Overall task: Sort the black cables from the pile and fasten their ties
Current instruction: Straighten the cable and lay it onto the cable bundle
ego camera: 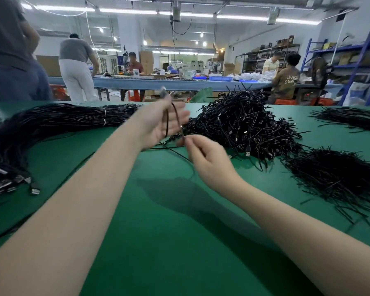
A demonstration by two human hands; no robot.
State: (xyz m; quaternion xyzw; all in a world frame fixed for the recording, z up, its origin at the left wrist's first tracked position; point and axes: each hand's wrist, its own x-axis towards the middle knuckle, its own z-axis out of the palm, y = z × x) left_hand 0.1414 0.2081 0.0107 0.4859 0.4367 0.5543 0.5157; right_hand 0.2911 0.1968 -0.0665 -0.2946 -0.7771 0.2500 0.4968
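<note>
Black cable (pixel 175 116) loops over the raised left hand (pixel 160 122), palm up, fingers mostly straight and blurred; grip on it unclear. Right hand (pixel 203 159) pinches the same cable's lower run between thumb and fingertips, just above the green surface (pixel 158 231). Tangled pile (pixel 239 124) sits just behind both hands. Banded bundle (pixel 51 124) lies at left, loose ties (pixel 338 178) heaped at right.

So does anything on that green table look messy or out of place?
Mostly the tangled heap of cables behind the hands; it is a jumble, unlike the banded bundle at left. Loose ties splay out at right. Nothing looks damaged.
</note>
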